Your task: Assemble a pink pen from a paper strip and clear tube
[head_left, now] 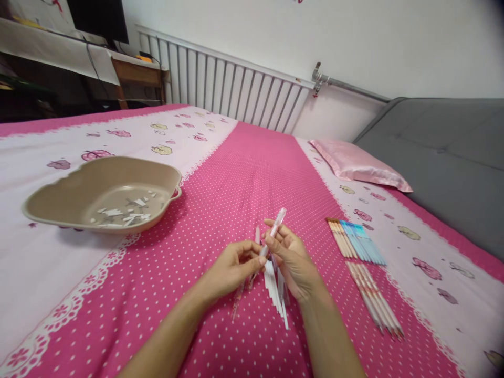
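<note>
A slim white and pale pink pen (276, 222) is held tilted between both hands above the bed. My left hand (243, 262) pinches its lower end with thumb and fingertips. Higher up the barrel, my right hand (290, 253) grips it, fingers curled round. Beneath the hands lie several thin white sticks (274, 293), partly hidden by the right hand. Clear pen parts with a pinkish pattern (237, 300) rest on the bedspread by my left hand.
Left stands a beige plastic basin (98, 173) with white and grey scraps inside. At right lie rows of orange and blue pens (356, 241) and several pinkish pens (374, 299). A pink pillow (360, 163) leans near the grey headboard (444, 142); a white radiator (228, 84) lines the wall.
</note>
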{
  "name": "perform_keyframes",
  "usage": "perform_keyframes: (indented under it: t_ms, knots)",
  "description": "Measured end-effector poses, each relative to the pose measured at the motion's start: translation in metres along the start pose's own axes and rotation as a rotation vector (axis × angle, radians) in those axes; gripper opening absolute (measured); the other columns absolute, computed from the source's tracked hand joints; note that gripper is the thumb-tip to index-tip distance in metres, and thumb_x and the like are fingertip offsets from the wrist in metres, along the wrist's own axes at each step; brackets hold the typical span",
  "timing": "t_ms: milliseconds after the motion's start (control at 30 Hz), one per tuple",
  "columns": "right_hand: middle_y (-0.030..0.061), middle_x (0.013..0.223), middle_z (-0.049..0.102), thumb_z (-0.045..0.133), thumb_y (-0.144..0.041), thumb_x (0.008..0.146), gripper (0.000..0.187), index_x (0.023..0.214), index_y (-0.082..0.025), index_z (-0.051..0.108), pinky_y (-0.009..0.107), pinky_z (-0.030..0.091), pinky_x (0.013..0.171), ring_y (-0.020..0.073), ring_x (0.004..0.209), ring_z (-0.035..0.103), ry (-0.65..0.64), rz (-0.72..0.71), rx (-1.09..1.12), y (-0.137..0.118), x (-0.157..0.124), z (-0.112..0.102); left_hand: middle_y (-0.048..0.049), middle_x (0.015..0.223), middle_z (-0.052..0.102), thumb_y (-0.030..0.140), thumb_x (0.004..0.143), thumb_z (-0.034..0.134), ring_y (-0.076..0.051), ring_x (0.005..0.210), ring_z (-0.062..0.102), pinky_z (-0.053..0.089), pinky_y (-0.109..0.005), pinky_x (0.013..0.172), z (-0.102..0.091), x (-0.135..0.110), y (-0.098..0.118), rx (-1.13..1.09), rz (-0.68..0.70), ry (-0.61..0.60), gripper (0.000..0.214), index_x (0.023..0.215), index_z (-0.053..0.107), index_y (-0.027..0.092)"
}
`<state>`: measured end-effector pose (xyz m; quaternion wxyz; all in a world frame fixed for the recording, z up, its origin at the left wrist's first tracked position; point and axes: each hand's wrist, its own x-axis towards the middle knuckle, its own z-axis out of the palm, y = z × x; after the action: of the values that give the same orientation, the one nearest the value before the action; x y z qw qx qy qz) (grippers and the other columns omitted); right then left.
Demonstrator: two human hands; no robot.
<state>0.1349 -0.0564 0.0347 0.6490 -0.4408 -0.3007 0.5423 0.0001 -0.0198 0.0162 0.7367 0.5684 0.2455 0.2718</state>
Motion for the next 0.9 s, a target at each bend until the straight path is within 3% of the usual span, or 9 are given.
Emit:
perform_keyframes:
  t_ms: [100,233,400,533,900]
  knots:
    - [0.0018,0.095,0.064,0.074,-0.027,0.069,0.038,0.105,-0.021,0.061,0.019,0.048,0.066,0.0087,0.074,0.057,-0.021,0.001,0.016,-0.0011,-0.0005,0.0004,0.0002,0.066,0.056,0.043,0.076,0.063,-0.008,0.054,0.05,0.038,-0.024,0.055,-0.0002,-0.0008,0.0016,-0.011,0.004,0.002,0.03,0.082,0.057,0.015]
    - [0.0056,0.109,0.065,0.068,-0.03,0.076,0.035,0.109,-0.023,0.058,0.021,0.048,0.055,0.0085,0.064,0.055,-0.081,0.023,0.058,-0.0026,-0.0003,0.0005,-0.0009,0.071,0.056,0.042,0.08,0.058,-0.007,0.052,0.047,0.036,-0.024,0.053,-0.0004,-0.0021,0.0033,-0.039,-0.029,0.005,0.029,0.088,0.058,0.014]
    - [0.0049,0.101,0.068,0.07,-0.027,0.073,0.036,0.107,-0.021,0.058,0.022,0.048,0.05,0.0075,0.055,0.052,-0.068,0.026,0.062,-0.0023,0.0004,0.0003,-0.0026,0.073,0.057,0.041,0.082,0.055,-0.008,0.054,0.047,0.036,-0.024,0.053,-0.0007,-0.0027,0.0032,-0.068,-0.021,-0.008,0.03,0.094,0.059,0.013]
    - [0.0034,0.093,0.069,0.074,-0.024,0.069,0.041,0.107,-0.02,0.059,0.02,0.048,0.051,0.0059,0.053,0.052,-0.045,0.024,0.047,-0.0022,0.0007,-0.0002,-0.0024,0.073,0.056,0.041,0.083,0.055,-0.007,0.054,0.046,0.035,-0.023,0.054,-0.0009,-0.0022,0.0026,-0.047,-0.02,-0.024,0.028,0.089,0.059,0.013]
    - [-0.0047,0.073,0.059,0.08,-0.016,0.059,0.043,0.098,-0.021,0.061,0.016,0.046,0.057,0.0062,0.061,0.056,-0.011,-0.01,0.056,-0.0004,0.0019,-0.0006,-0.0009,0.071,0.057,0.044,0.075,0.064,-0.007,0.055,0.049,0.037,-0.023,0.054,-0.0004,-0.0014,-0.0002,-0.021,-0.012,-0.002,0.033,0.084,0.057,0.014]
